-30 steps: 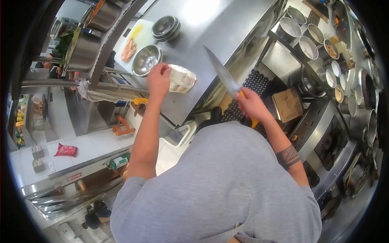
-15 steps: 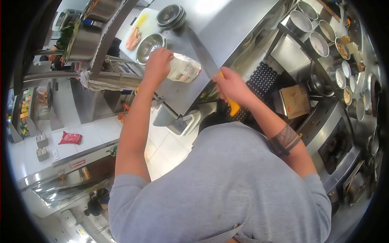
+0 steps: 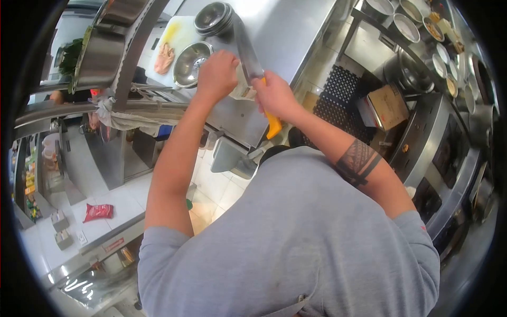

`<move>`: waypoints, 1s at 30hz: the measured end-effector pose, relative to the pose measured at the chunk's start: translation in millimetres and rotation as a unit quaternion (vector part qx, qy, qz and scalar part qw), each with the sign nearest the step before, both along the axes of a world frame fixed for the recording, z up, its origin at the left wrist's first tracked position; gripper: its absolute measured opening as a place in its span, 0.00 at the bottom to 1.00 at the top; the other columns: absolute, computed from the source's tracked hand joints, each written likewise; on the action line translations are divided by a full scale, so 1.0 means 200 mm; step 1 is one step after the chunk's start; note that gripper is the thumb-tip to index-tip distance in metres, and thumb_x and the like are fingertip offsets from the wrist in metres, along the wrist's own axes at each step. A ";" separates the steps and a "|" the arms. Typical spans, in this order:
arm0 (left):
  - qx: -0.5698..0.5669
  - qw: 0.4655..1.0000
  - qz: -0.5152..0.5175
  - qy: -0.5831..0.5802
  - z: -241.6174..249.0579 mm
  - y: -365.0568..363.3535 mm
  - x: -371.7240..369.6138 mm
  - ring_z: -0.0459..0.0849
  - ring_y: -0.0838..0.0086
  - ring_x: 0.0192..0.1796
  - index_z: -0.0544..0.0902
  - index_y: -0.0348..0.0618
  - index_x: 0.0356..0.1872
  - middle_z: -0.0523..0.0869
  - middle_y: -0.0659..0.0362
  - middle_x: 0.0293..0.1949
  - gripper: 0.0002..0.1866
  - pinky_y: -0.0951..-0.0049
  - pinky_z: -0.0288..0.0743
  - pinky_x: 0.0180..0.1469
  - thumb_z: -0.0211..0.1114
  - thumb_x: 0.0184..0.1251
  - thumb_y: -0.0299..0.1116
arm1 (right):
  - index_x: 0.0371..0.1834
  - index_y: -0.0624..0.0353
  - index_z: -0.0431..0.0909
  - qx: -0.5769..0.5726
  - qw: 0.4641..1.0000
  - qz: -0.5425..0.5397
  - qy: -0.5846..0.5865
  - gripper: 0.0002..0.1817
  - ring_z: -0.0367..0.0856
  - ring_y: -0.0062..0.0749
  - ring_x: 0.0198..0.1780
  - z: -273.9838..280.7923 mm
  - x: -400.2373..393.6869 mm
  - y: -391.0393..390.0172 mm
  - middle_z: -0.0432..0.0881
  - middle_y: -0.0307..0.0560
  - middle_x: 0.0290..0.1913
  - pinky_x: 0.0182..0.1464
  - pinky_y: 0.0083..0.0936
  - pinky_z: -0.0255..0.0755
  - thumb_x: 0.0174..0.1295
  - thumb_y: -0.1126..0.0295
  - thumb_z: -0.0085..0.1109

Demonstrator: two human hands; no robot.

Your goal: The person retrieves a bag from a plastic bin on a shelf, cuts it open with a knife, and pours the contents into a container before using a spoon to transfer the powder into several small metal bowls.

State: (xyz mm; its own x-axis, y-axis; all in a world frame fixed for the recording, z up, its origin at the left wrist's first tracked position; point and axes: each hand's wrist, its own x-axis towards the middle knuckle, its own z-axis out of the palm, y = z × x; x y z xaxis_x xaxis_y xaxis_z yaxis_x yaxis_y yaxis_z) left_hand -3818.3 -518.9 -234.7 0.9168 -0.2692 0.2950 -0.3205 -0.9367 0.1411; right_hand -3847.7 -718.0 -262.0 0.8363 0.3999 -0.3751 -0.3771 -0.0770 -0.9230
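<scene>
My right hand point(image 3: 275, 96) is wrapped round the yellow handle point(image 3: 273, 124) of a large knife. Its broad blade point(image 3: 246, 50) points away from me over the steel counter point(image 3: 285, 31). Closed in a fist, my left hand point(image 3: 217, 76) is at the top of a pale printed bag point(image 3: 242, 91), mostly hidden behind both hands. Left of that hand sits a steel bowl point(image 3: 185, 66). A stack of steel bowls point(image 3: 212, 18) stands beyond, near the knife tip. A piece of raw meat, seemingly chicken point(image 3: 165, 57), lies on a white cutting board point(image 3: 182, 27) with a yellow stain.
A steel rack with pots point(image 3: 100, 58) rises at the left, a cloth point(image 3: 124, 120) tied to its rail. Below the counter is a grey bin point(image 3: 232, 157). At the right are a cardboard box point(image 3: 388, 107), a black mat point(image 3: 343, 98) and several metal containers point(image 3: 405, 27).
The knife and my right hand have moved left, closer to my left hand. My left hand has shifted slightly right, and the bag is now largely covered. The camera view has turned a little.
</scene>
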 end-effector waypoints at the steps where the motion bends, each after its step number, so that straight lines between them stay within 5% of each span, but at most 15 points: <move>1: -0.006 1.000 0.004 0.003 -0.01 0.00 0.00 0.85 0.49 0.46 0.83 0.41 0.41 0.86 0.51 0.40 0.04 0.50 0.78 0.47 0.66 0.73 0.30 | 0.49 0.65 0.73 0.007 1.000 -0.003 0.005 0.15 0.82 0.33 0.22 -0.01 -0.03 0.00 0.82 0.48 0.29 0.23 0.34 0.78 0.77 0.61 0.54; 8: -0.020 0.999 -0.026 0.008 -0.01 0.00 0.00 0.84 0.49 0.48 0.81 0.42 0.39 0.85 0.51 0.40 0.04 0.48 0.79 0.48 0.65 0.71 0.30 | 0.45 0.71 0.72 0.021 0.999 -0.027 -0.036 0.17 0.88 0.42 0.24 0.00 -0.16 0.02 0.84 0.55 0.30 0.28 0.39 0.80 0.76 0.62 0.52; 20: -0.027 0.996 -0.078 -0.015 -0.03 0.04 0.01 0.83 0.48 0.47 0.81 0.41 0.39 0.83 0.50 0.40 0.02 0.48 0.77 0.48 0.65 0.70 0.27 | 0.49 0.71 0.72 0.012 0.999 -0.013 -0.041 0.19 0.88 0.41 0.24 -0.01 -0.16 0.05 0.84 0.55 0.29 0.29 0.41 0.81 0.77 0.61 0.50; 24: -0.030 0.997 -0.065 -0.007 -0.03 0.01 0.02 0.83 0.47 0.48 0.81 0.41 0.39 0.83 0.50 0.40 0.02 0.48 0.76 0.49 0.65 0.69 0.26 | 0.52 0.69 0.71 0.056 0.993 -0.092 -0.052 0.18 0.87 0.41 0.23 -0.12 0.08 0.23 0.84 0.55 0.29 0.29 0.41 0.81 0.78 0.60 0.49; 30: -0.068 0.997 -0.046 0.013 -0.05 0.03 0.01 0.83 0.47 0.48 0.80 0.39 0.40 0.84 0.49 0.40 0.03 0.49 0.75 0.49 0.65 0.71 0.26 | 0.51 0.68 0.69 0.058 0.998 -0.023 0.011 0.18 0.86 0.41 0.23 -0.04 -0.29 0.12 0.83 0.53 0.29 0.28 0.41 0.80 0.79 0.59 0.49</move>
